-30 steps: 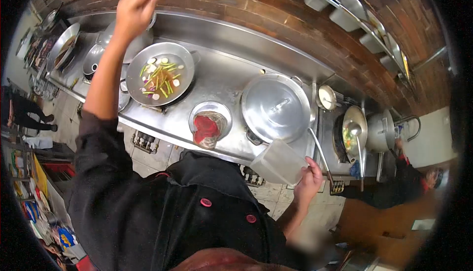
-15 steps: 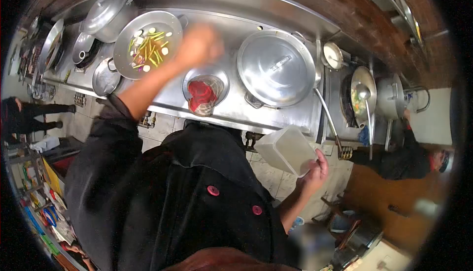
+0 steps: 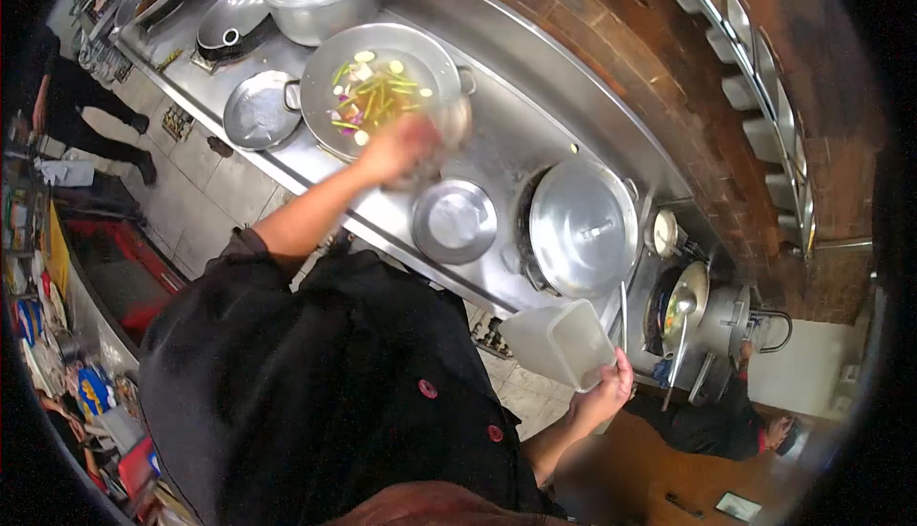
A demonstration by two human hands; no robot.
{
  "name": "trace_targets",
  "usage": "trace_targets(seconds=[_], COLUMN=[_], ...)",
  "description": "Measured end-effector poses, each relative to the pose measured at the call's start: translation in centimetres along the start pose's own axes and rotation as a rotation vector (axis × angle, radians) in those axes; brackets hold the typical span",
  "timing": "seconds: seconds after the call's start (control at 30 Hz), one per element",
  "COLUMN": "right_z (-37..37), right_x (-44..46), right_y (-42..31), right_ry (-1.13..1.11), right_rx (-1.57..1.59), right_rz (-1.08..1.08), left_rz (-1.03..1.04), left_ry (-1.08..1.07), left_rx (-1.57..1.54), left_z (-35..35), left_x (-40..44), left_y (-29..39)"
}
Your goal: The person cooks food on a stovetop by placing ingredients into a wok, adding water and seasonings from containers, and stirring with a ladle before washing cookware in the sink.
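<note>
- L hand [image 3: 385, 155], blurred, seemingly closed on red cloth [image 3: 419, 134], held by veg pan [image 3: 425, 58], prob. vs. heat
- Tub [image 3: 546, 343] gripped at rim by R hand [image 3: 600, 398], fingers curled, held off desk [image 3: 506, 134]

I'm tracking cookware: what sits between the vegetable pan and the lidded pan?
In the head view, a shallow dish on the counter, plus the left hand with a blurred red cloth.

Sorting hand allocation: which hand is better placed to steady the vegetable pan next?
Left, I'd say: the left hand is by the vegetable pan, holding a blurred red cloth; the right hand is farther off, holding a plastic container.
</note>
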State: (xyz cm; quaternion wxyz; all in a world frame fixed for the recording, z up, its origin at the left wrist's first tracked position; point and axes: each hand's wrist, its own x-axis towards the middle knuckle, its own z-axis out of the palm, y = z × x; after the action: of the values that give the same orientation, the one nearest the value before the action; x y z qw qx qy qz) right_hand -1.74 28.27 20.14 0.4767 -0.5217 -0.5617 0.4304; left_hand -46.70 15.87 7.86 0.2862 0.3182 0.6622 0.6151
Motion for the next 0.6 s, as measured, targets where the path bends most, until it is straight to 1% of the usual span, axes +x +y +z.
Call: trace_targets(seconds=[0.03,0.07,0.1,0.13,0.2,0.23,0.3,0.37,0.4,0.43,0.47,0.5,0.57,0.6], right_z=[0.4,1.5,2.7,3.7,5.5,6.3,7.1,6.9,6.9,6.8,6.7,7.2,6.6,6.4], right_x=[-0.5,-1.3,-2.2,-3.0,-4.5,-5.4,-7.1,-9.1,-10.4,-11.5,-12.6,-13.7,-14.6,-15.3], right_y=[-0.2,-0.7,-1.2,-1.7,-2.4,-2.9,-3.6,-3.4,-3.6,-4.0,-4.5,-5.5,-5.1,-4.4], right_ry=[-0.015,-0.003,-0.010,-0.015,0.009,0.019,0.055,0.083,0.123,0.148,0.171,0.220,0.257,0.271], right_rx=[-0.099,-0.098,0.031,0.158,0.150,0.134,0.103,0.089,0.071,0.014,-0.042,-0.088,-0.113,-0.130], right_rz=[-0.021,-0.025,-0.005,0.012,-0.001,0.012,0.030,0.037,0.042,0.057,0.070,0.135,0.130,0.125], left_rz=[0.093,0.161,0.341,0.322,0.398,0.327,0.219,-0.244,-0.231,-0.185,-0.142,-0.100,-0.279,-0.260], left_ry=[0.155,0.241,0.396,0.540,0.649,0.761,0.702,0.467,0.234,0.397,0.361,0.333,0.256,0.240], left_rx=[0.191,0.218,0.223,0.429,0.830,0.924,1.083,1.165,1.213,1.258,1.280,1.303,1.437,1.442], left_z=[-3.0,-6.5,-10.1,-14.0,-22.7,-24.3,-28.2,-32.1,-37.5,-38.1,-39.4,-40.4,-42.7,-42.6], left_x=[0.2,1.3,3.6,5.8,12.5,13.5,17.6,22.8,28.4,30.1,31.8,32.9,37.0,37.7], left_y=[6.0,8.5,8.9,9.5,9.4,11.8,12.8,11.0,5.7,2.8,0.7,-0.4,-2.2,-1.9])
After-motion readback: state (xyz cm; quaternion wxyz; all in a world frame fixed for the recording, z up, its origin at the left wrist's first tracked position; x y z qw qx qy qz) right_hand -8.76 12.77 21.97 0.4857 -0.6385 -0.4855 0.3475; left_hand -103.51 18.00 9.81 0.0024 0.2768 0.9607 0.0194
